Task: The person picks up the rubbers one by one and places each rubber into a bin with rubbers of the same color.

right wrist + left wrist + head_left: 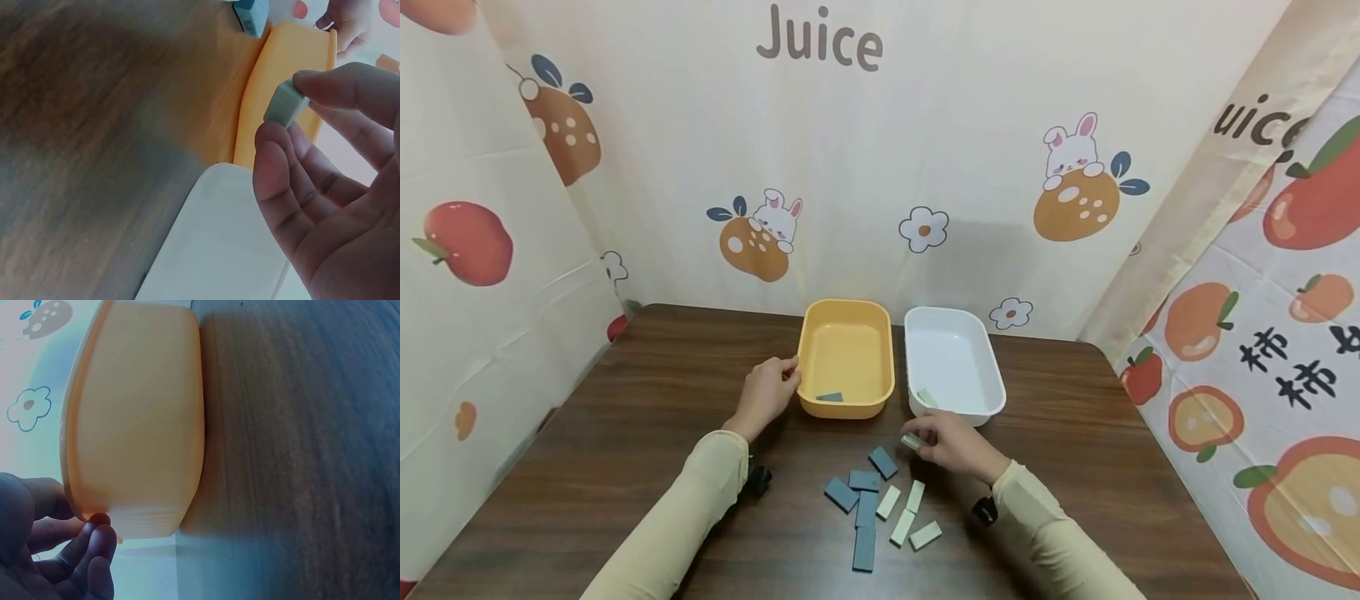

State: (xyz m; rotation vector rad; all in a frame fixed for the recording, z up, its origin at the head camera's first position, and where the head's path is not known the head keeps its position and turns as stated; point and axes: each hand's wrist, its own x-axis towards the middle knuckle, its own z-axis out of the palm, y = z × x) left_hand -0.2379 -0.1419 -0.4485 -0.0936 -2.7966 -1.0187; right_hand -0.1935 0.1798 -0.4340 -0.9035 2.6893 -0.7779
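At the left side of a yellow plastic tub (pixel 850 354), my left hand (pixel 765 392) pinches the rim between thumb and fingers; the left wrist view shows this grip at the tub's corner (pixel 134 419). My right hand (pixel 957 443) holds a small pale green block (pixel 286 103) between thumb and fingertips, just in front of a white plastic tub (pixel 951 354). One grey-blue block (pixel 830 397) lies inside the yellow tub. A pale green block (pixel 926 397) lies in the white tub, close to its near wall.
Several grey-blue blocks (pixel 865 510) lie on the dark wooden table (pixel 715 525) in front of the tubs. Several pale green blocks (pixel 902 527) are scattered to their right. A printed curtain (pixel 850 142) hangs right behind the tubs and along both sides.
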